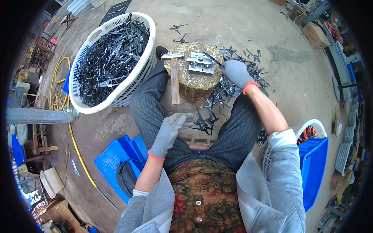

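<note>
On the round wood stump (182,81) sits a steel block (201,69) with a silver plier head (200,59) lying across its top. A black handle (213,58) runs from there to my right hand (235,72), gloved in grey, whose fingers are closed around its end; the fingertips are partly hidden. Across the stump's left side lies a hammer (175,77), wooden handle toward me. My left hand (169,133), also gloved, hovers over my left thigh, fingers stretched out to the right and apart, holding nothing visible.
A white basket (152,42) heaped with black plier parts stands left of the stump. More pliers (221,91) are piled on the floor to its right. Blue crates (112,157) lie at my left; another blue crate (314,167) and a white basket (318,125) stand at my right.
</note>
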Tool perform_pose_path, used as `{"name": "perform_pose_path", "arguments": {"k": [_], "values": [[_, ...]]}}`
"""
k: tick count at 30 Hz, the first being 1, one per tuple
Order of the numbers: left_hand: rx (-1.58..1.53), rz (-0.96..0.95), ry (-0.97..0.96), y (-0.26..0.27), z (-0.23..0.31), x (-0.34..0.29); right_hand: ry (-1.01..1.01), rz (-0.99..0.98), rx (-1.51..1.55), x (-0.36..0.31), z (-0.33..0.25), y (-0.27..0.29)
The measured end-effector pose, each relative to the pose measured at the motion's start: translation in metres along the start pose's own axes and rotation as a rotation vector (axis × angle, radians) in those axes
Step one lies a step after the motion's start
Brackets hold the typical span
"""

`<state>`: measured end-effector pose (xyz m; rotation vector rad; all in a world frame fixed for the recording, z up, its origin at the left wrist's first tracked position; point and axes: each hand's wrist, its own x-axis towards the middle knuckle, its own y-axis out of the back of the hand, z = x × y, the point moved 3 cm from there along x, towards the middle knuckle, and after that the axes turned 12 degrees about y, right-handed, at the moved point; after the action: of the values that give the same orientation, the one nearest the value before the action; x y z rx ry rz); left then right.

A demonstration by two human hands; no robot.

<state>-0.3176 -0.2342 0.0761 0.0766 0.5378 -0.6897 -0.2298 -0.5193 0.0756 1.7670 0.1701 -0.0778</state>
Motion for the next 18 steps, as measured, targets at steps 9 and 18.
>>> {"name": "perform_pose_path", "arguments": {"k": [9,18], "values": [[-0.047,-0.014,-0.050,0.004,0.005,-0.003,0.150,-0.180,1.426,-0.079,-0.054,-0.005],[-0.207,-0.126,-0.193,-0.015,0.030,-0.002,0.183,-0.223,1.763,-0.113,-0.103,-0.013]]}}
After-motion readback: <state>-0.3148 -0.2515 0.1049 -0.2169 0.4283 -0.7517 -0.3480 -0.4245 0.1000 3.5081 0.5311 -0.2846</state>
